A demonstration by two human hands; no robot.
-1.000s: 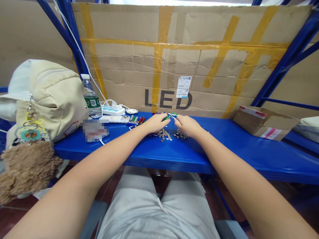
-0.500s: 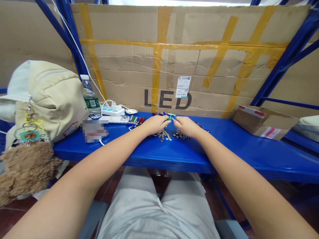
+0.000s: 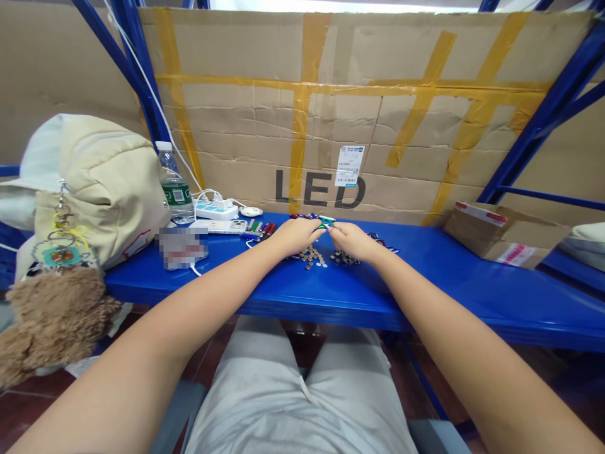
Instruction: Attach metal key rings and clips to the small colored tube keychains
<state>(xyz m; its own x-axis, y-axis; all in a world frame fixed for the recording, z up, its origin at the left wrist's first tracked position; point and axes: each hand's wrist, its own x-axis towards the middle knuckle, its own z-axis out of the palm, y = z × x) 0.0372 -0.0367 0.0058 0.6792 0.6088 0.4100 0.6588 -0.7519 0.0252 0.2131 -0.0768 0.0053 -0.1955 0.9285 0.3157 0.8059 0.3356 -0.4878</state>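
Both hands meet over the far middle of the blue table. My left hand [image 3: 302, 234] is closed, its thumb and fingers pinching a small green piece with a curved shape [image 3: 326, 222]. From the other side my right hand [image 3: 350, 241] pinches at the same green piece; the fingers partly cover it, so its kind is unclear. Just below the hands lies a loose pile of small round coin-like discs [image 3: 311, 255]. Under the right hand is a heap of small dark metal parts [image 3: 344, 258]. Red, green and blue small tube-shaped pieces [image 3: 267, 231] lie left of my left hand.
A phone [image 3: 220, 226], a power strip [image 3: 215, 208], a water bottle [image 3: 177, 189] and a cream bag [image 3: 104, 170] stand at the left. An open cardboard box [image 3: 501, 236] sits at the right. A large taped cardboard sheet [image 3: 236, 126] closes off the back.
The camera view has shifted slightly. Both hands stay together at the green piece, with only small finger movement; the curved green part shows a little differently between the fingertips.
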